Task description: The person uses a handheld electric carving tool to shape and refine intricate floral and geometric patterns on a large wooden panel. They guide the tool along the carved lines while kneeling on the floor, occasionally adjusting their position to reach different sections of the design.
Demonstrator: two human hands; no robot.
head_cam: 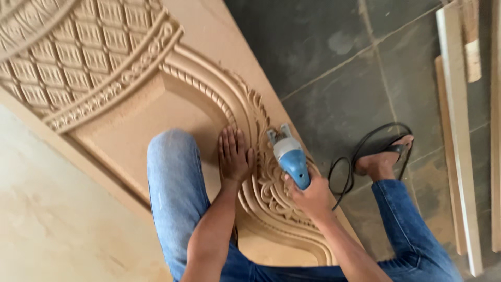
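The blue-and-grey power tool sits nose-down on the scrollwork of the carved wooden panel, near its right edge. Right hand is clenched round the tool's back end; left hand lies flat on the panel just beside it, fingers spread, gripping nothing. I'd say light pressure and slow passes work best here — follow the curves and keep the black cord off the carving.
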